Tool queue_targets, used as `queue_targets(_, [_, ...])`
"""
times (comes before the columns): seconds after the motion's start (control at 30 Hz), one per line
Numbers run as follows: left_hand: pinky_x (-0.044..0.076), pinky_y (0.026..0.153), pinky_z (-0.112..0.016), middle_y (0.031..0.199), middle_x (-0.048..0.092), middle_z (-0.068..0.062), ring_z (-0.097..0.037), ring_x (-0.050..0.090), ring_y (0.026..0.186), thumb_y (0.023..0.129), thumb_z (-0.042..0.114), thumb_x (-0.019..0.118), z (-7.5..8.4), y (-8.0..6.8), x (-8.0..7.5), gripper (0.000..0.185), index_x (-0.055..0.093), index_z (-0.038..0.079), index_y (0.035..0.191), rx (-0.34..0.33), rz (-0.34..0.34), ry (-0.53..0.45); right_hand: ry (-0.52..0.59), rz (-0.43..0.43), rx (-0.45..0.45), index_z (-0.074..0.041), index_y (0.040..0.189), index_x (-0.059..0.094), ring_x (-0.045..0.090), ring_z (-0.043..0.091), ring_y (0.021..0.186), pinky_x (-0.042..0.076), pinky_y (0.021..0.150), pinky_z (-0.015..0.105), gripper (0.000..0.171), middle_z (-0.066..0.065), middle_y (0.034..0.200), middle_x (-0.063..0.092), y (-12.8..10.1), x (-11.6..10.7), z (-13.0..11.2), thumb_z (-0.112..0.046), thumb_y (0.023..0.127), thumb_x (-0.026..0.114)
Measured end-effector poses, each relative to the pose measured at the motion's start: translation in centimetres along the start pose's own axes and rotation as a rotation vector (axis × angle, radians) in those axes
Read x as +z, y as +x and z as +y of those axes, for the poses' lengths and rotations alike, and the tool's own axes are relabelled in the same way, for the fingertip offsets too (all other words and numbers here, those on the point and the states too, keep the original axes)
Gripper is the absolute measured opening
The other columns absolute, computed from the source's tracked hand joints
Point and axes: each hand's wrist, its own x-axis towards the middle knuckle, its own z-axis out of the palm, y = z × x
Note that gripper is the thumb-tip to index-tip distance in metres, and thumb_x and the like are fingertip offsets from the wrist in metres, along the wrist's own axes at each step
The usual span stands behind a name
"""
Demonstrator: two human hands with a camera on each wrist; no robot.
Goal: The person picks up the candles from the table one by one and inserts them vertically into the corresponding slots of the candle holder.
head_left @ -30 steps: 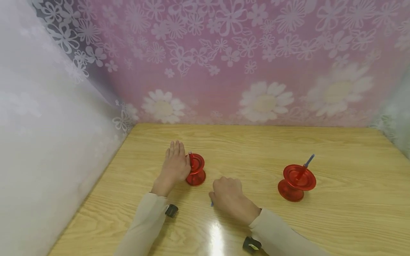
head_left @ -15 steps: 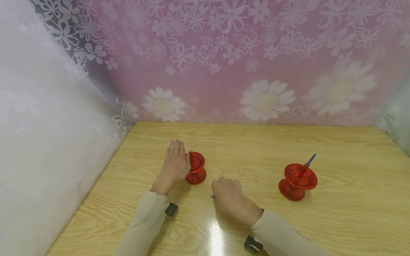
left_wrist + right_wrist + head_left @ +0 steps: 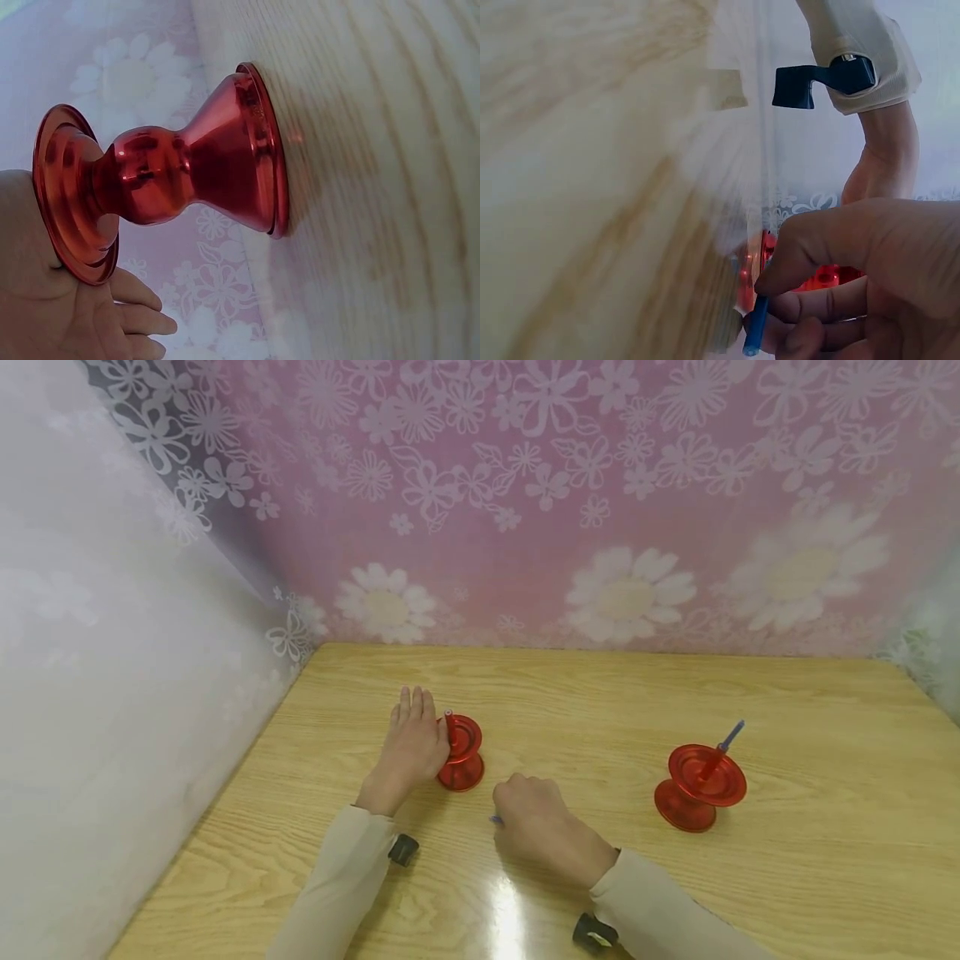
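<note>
1. A pale wooden table (image 3: 570,710) stands in a corner, with pink flower-patterned sheeting (image 3: 570,510) behind it and white translucent sheeting at the left.
2. The left hand (image 3: 411,745) lies with straight fingers flat against the side of a red metal candle holder (image 3: 461,763); it touches the top rim and does not wrap it. A red candle (image 3: 448,722) rises from that holder beside the fingers.
3. The right hand (image 3: 534,823) rests near the table's middle, fingers curled around a thin blue candle (image 3: 755,327), only the tip showing.
4. Well apart to the right, a second red candle holder (image 3: 699,787) already carries a tilted blue candle (image 3: 729,737).
5. Judging by this, both holders look filled, and the blue candle in the right hand remains unplaced.
</note>
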Motion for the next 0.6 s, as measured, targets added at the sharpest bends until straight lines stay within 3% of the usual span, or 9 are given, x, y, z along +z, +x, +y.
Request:
queue_targets(0.17, [0.006, 0.117, -0.049, 0.157, 0.007, -0.027, -0.04, -0.003, 0.146, 0.105, 0.026, 0.022, 0.1, 0.0, 0.0, 0.058, 0.012, -0.01, 0.15, 0.006, 0.006, -0.002, 0.006, 0.02, -0.019, -0.017, 0.049, 0.035, 0.03, 0.01, 0.052, 0.031, 0.039, 0.029, 0.037, -0.007, 0.054, 0.028, 0.1, -0.1, 0.1, 0.005, 0.068, 0.058])
queue_targets(0.37, [0.006, 0.117, -0.049, 0.157, 0.007, -0.027, -0.039, -0.004, 0.146, 0.105, 0.026, 0.023, 0.0, 0.0, 0.0, 0.059, 0.011, -0.01, 0.15, 0.003, -0.003, -0.005, 0.005, -0.019, 0.011, -0.013, 0.055, 0.046, 0.039, 0.012, 0.053, 0.041, 0.043, 0.034, 0.033, -0.003, 0.058, 0.04, 0.2, -0.5, 0.2, 0.0, 0.08, 0.063])
queue_targets(0.47, [0.006, 0.117, -0.049, 0.157, 0.007, -0.028, -0.04, -0.004, 0.145, 0.105, 0.026, 0.023, 0.0, 0.0, 0.0, 0.058, 0.012, -0.011, 0.149, 0.003, -0.002, -0.012, 0.037, 0.001, 0.014, -0.012, 0.057, 0.045, 0.036, 0.012, 0.054, 0.038, 0.043, 0.031, 0.034, -0.003, 0.06, 0.038, 0.2, -0.7, 0.3, 0.0, 0.083, 0.063])
queue_targets(0.6, [0.007, 0.117, -0.05, 0.156, 0.009, -0.028, -0.04, -0.003, 0.145, 0.105, 0.026, 0.023, -0.1, 0.0, 0.0, 0.058, 0.013, -0.012, 0.149, 0.009, 0.011, -0.016, 0.083, 0.065, 0.0, -0.012, 0.057, 0.043, 0.032, 0.012, 0.055, 0.031, 0.043, 0.028, 0.033, -0.004, 0.059, 0.033, 0.3, -1.1, 0.4, 0.005, 0.078, 0.062])
